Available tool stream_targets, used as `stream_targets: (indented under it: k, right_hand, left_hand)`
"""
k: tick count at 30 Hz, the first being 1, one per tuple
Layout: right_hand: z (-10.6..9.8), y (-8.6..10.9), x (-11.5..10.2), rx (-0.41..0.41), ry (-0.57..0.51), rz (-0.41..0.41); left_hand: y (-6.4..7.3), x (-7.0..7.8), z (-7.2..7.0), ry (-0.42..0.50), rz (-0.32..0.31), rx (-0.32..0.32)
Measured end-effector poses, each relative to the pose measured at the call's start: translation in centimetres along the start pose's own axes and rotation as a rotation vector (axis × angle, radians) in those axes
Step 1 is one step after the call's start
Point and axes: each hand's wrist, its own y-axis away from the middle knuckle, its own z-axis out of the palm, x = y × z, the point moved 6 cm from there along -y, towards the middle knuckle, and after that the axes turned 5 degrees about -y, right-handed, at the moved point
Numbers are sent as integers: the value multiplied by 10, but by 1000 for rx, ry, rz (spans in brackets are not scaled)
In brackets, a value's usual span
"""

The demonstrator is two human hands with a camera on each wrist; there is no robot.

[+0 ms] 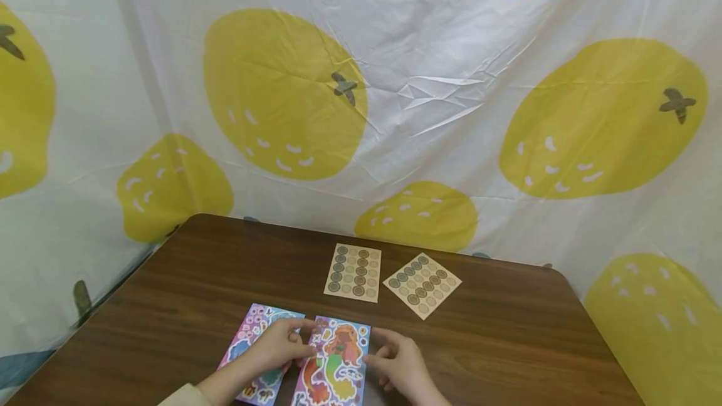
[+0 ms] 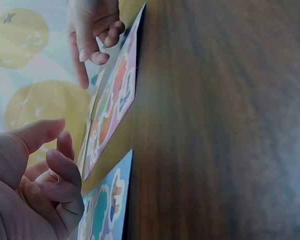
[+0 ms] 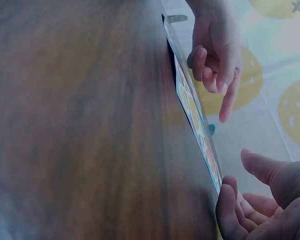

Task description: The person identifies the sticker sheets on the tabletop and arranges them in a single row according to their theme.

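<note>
A mermaid sticker sheet [image 1: 341, 362] lies on the table between the two hands. My left hand [image 1: 279, 346] is at its left edge, thumb and forefinger extended toward it. Beside the opposite edge is my right hand [image 1: 403, 362], its forefinger and thumb near the border. Both wrist views show loosely bent fingers with nothing gripped in the left hand [image 2: 35, 190] or the right hand [image 3: 270, 205]. Whether fingertips touch the paper is unclear. Under the left forearm lies a second sticker sheet [image 1: 256, 327], blue and purple, partly covered by that hand and wrist.
Farther back on the dark wooden table [image 1: 507, 343] lie a tan sheet of round stickers [image 1: 353, 272] and, to its right, a similar tan sheet [image 1: 423, 286] turned at an angle. A white curtain with yellow lemons [image 1: 440, 124] hangs behind the table's far edge.
</note>
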Motion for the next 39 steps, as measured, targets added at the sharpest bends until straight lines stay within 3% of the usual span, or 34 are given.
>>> stream_targets:
  k: [9, 17, 28, 39]
  right_hand:
    - [-10, -5, -2, 94, 14, -30]
    - [-17, -10, -2, 152, -10, -28]
    - [-23, -23, -6, 211, -47, -71]
    - [-27, -35, -9, 280, -77, -89]
  left_hand:
    - [-8, 3, -3, -24, 15, 45]
    - [-13, 4, -3, 40, -11, 107]
    - [-25, 10, -6, 22, 22, 185]
    - [-36, 15, -12, 73, 51, 296]
